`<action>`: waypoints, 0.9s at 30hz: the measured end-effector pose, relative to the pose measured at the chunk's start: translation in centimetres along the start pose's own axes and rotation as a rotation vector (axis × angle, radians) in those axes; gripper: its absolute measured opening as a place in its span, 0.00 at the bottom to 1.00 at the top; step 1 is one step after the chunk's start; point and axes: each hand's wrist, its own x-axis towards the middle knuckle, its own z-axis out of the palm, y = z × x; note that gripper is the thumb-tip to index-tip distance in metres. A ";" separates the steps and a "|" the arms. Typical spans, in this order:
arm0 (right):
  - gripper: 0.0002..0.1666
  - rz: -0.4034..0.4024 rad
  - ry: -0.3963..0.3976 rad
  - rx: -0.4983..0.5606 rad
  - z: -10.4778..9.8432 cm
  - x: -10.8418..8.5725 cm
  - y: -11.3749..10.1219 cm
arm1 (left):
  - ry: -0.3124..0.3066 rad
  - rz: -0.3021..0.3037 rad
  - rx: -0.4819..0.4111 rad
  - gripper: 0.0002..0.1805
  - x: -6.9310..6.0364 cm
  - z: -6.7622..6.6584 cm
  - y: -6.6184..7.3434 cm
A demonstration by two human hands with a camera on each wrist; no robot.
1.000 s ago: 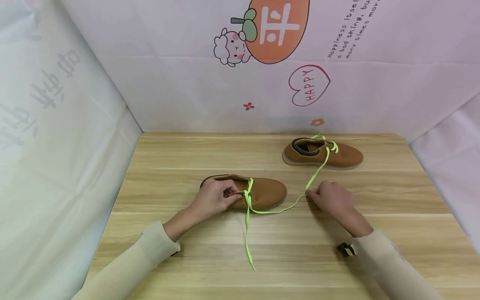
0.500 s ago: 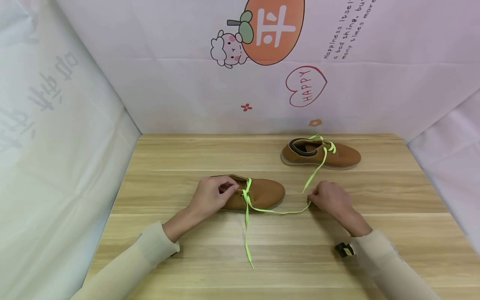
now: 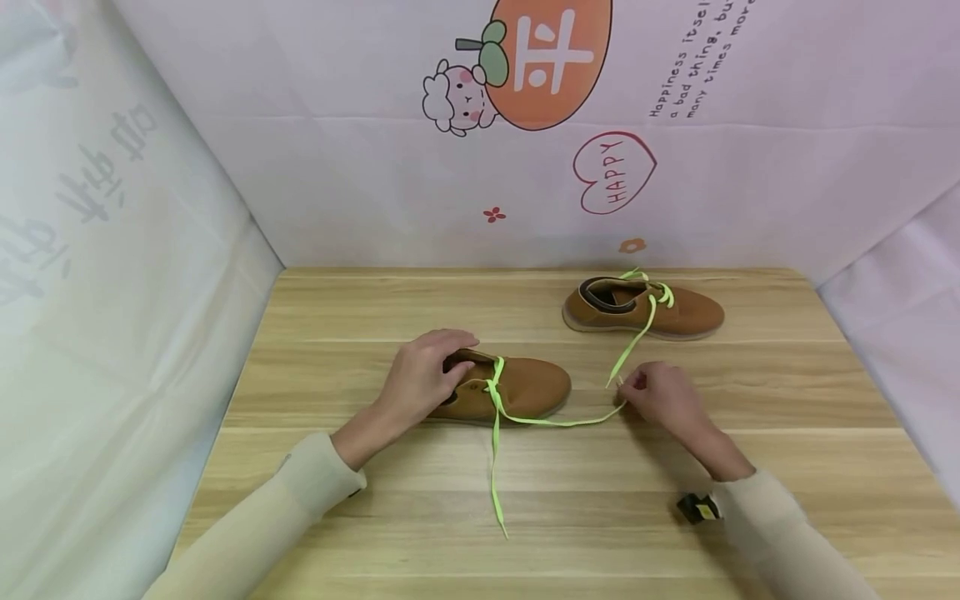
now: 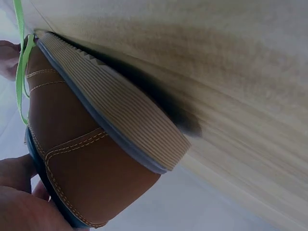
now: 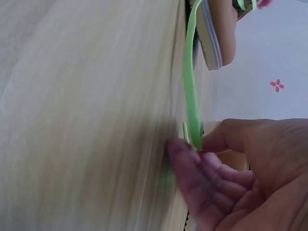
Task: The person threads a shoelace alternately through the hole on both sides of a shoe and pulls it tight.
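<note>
A brown shoe (image 3: pixel 536 385) with bright green laces lies near the table's middle, toe to the right. My left hand (image 3: pixel 420 379) is over its heel end, thumb and fingers apart about the opening; part of the heel is hidden behind it. In the left wrist view the shoe's side and ribbed sole show, with fingers beside the dark collar. Right of the toe, my right hand (image 3: pixel 663 398) pinches the end of a green lace (image 3: pixel 570 424) running from this shoe. In the right wrist view the lace (image 5: pixel 191 82) leads down to the thumb and fingertips.
A second brown shoe (image 3: pixel 693 313) stands at the back right, its loose lace end (image 3: pixel 626 358) reaching close to my right hand. Another lace end (image 3: pixel 494 475) of the near shoe trails toward the front. A printed white sheet (image 3: pixel 360 183) hangs behind the wooden table (image 3: pixel 600 533).
My left hand has let go near the knot and spread over the shoe's opening. My right hand's lace end has come apart from the far shoe's lace, then shifted slightly in the fingers.
</note>
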 end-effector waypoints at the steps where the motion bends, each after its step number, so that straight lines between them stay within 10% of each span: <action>1: 0.06 -0.020 0.033 0.022 0.0 0.0 0.0 | -0.012 -0.001 0.017 0.16 0.0 0.0 0.0; 11: 0.03 -0.117 0.186 0.118 -1.0 -0.5 -1.4 | -0.010 0.042 0.116 0.09 0.4 0.5 -0.2; 27: 0.03 -0.324 0.241 0.016 -2.5 0.3 -4.7 | 0.104 0.331 0.222 0.07 0.3 1.3 -0.8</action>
